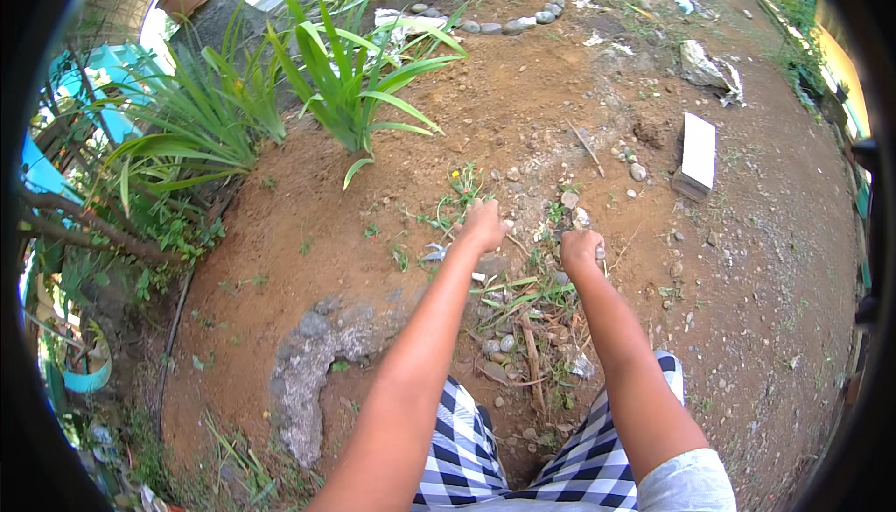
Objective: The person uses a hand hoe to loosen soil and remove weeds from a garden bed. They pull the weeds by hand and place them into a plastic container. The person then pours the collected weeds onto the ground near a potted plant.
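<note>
My left hand (483, 226) is low over the soil, its fingers curled beside a small green plant with a yellow flower (458, 177). Whether it grips a stem cannot be seen. To its right, my right hand (582, 249) is closed around a small grey stone (600, 252), part of which shows at its right edge. Just beyond that hand lie a pale stone (580, 218) and a rounder tan stone (569, 200). Cut green leaves (525, 293) and dry stems are heaped on the ground between my forearms.
A white-topped block (697, 155) stands at the right. Strap-leaved plants (343, 92) grow at the upper left. A curved rough concrete piece (301, 386) lies at the lower left. A stick (586, 148), a crumpled sack (707, 72) and a stone border (514, 27) are farther off.
</note>
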### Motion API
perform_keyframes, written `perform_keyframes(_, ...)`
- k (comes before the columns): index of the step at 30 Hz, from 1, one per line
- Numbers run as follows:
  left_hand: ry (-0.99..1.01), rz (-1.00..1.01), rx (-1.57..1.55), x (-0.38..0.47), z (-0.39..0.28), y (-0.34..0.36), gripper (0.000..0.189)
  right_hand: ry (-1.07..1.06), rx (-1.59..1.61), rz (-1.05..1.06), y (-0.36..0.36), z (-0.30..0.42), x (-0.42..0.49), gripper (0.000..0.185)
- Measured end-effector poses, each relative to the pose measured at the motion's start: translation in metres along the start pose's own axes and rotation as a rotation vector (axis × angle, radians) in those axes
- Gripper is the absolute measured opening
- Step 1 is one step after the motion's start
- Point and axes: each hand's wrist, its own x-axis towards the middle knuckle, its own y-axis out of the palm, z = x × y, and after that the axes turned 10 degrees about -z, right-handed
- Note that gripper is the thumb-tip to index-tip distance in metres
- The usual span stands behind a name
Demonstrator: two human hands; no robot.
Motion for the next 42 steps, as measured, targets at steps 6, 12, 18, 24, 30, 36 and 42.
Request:
perform_keyframes(6, 0.052, -0.111, -0.234, 0.053, -0.062, 0.009, 0.053, 0.012, -0.214, -0.047, 0.011, 0.015, 0.04, 0.016)
perform_keyframes(12, -0.19, -0.203, -0.573, 0.094, -0.064, 0.008, 0.048, -0.046, -0.289, -0.029, -0.062, -0.001, 0.089, 0.02)
perform_keyframes(18, -0.289, -0.114, -0.693, 0.119, -0.065, 0.03, 0.043, 0.084, -0.142, -0.194, -0.165, -0.062, 0.103, 0.021)
perform_keyframes(24, -0.196, -0.135, -0.475, 0.145, -0.062, 0.082, 0.045, 0.074, -0.128, -0.303, -0.149, -0.129, 0.131, 0.019)
perform_keyframes(30, -0.109, -0.178, -0.279, 0.167, -0.053, 0.138, 0.05, -0.185, -0.135, -0.26, -0.055, -0.146, 0.218, 0.02)
perform_keyframes(36, -0.292, -0.139, -0.072, 0.204, -0.049, 0.158, 0.053, -0.261, -0.163, -0.419, -0.052, -0.223, 0.343, 0.015)
perform_keyframes(42, -0.44, -0.139, 0.01, 0.246, -0.11, 0.16, 0.054, -0.373, 0.091, -0.562, -0.074, -0.198, 0.415, 0.016)
